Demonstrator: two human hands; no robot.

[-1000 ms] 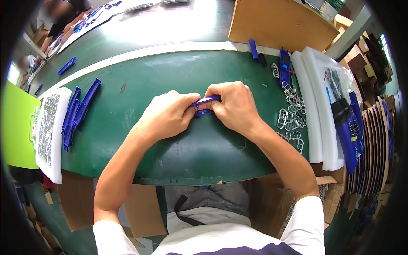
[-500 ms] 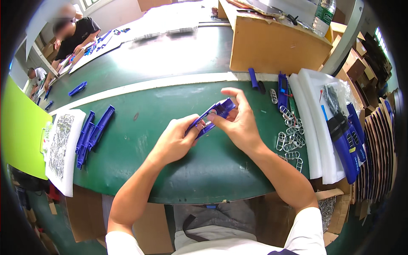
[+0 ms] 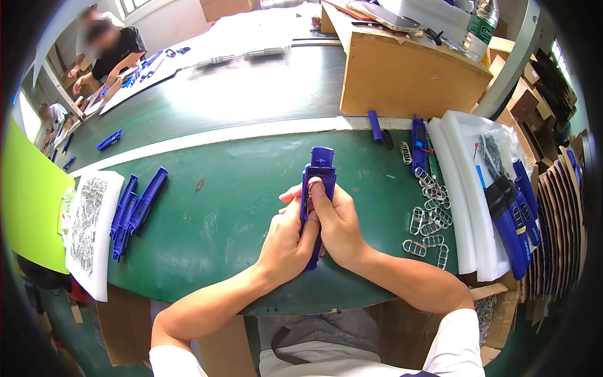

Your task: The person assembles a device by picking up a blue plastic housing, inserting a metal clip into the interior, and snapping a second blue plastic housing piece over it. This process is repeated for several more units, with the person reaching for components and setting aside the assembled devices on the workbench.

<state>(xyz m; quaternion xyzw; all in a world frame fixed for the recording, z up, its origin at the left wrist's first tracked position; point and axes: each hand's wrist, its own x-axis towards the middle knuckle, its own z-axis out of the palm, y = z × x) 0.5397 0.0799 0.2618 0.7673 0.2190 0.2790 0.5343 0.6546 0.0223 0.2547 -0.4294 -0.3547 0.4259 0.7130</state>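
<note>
A long blue plastic housing (image 3: 323,157) stands nearly lengthwise in front of me, its far end sticking out past my fingers. My left hand (image 3: 284,242) wraps its left side, thumb along the lower part. From the other side my right hand (image 3: 341,227) grips it, with the thumb pressed into the hollow. Whatever lies under that thumb is hidden. To the right lie several silvery oval slotted frames (image 3: 432,221), close to another blue housing (image 3: 419,144). Several more blue housings (image 3: 143,204) rest together at the left.
A white foam tray (image 3: 115,207) with small metal pieces sits at the left edge by a lime-green panel (image 3: 34,201). White foam sheets (image 3: 461,207) on the right bear a blue-and-black device (image 3: 510,217). A wooden box (image 3: 411,72) stands behind; co-workers (image 3: 119,50) are far left.
Both hands have turned the blue housing from a slant to nearly upright in view and brought it slightly lower. My right fingers have closed around it, thumb in the hollow.
</note>
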